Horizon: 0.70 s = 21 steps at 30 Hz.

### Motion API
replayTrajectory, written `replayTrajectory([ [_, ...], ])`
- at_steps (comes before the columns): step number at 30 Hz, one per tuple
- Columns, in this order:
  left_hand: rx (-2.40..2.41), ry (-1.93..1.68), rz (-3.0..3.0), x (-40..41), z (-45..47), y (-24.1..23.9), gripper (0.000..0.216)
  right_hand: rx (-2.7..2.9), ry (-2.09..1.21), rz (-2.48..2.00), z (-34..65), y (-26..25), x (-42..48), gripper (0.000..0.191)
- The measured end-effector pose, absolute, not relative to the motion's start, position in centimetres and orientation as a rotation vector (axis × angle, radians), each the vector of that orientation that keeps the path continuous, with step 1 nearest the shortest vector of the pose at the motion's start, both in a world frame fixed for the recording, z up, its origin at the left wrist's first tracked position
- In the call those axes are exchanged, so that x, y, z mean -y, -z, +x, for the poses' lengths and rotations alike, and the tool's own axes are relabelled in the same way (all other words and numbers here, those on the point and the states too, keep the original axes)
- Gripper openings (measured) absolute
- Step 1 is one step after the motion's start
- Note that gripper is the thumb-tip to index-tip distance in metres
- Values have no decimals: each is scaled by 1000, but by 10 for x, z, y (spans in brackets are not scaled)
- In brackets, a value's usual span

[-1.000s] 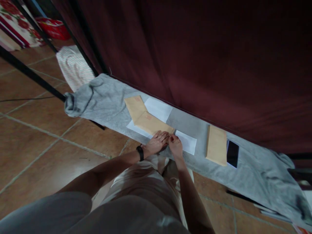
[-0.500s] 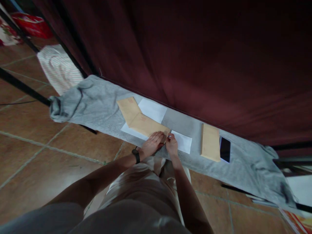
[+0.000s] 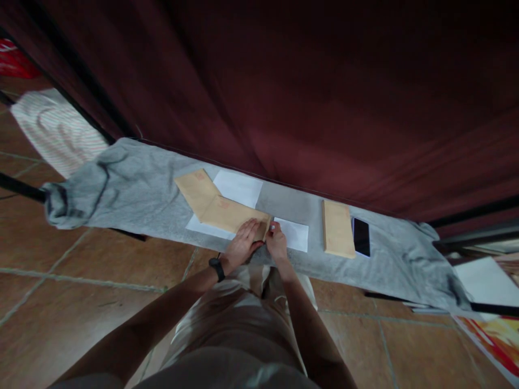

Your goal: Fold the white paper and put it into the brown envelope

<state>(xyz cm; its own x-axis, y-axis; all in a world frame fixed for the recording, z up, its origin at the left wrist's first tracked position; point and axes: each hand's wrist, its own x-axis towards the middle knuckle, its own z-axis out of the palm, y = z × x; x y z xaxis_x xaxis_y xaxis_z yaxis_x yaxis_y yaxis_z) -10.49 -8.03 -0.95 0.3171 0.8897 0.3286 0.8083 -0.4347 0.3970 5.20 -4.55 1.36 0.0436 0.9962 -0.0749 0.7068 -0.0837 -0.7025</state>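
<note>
My left hand [image 3: 242, 243] lies flat, fingers stretched, on the near end of a tan envelope [image 3: 231, 213] on a grey cloth [image 3: 133, 189]. My right hand [image 3: 277, 242] pinches the left edge of a white folded paper [image 3: 294, 233] right beside that envelope's open end. A second tan envelope [image 3: 195, 187] lies partly under the first, and two white sheets [image 3: 239, 187] show beneath them. I wear a black wristband on the left wrist.
A stack of tan envelopes [image 3: 337, 228] and a black phone [image 3: 361, 236] lie to the right on the cloth. A dark red curtain [image 3: 304, 97] hangs behind. Tiled floor [image 3: 81, 281], a striped cloth [image 3: 57, 129] at left, papers [image 3: 486, 281] at right.
The view has swung right, so everything shifted left in frame. Both hands stay at the envelope's end; the right hand keeps its pinch on the white paper.
</note>
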Motion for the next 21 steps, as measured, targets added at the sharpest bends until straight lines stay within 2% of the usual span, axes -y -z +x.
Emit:
replayTrajectory([
  [8, -1555, -788, 2404, 81, -106, 8, 70, 1696, -832, -1844, 44, -20, 46, 52],
  [10, -1556, -804, 2403, 81, -106, 7, 71, 1694, -853, -1852, 42, -21, 45, 46],
  [15, -1544, -827, 2420, 81, -108, 3, 78, 1682, -919, -1761, 41, -24, 45, 18],
  [21, -1643, -809, 2475, 81, -107, -3, 84, 1608, -848, -1743, 55, -31, 50, 21],
])
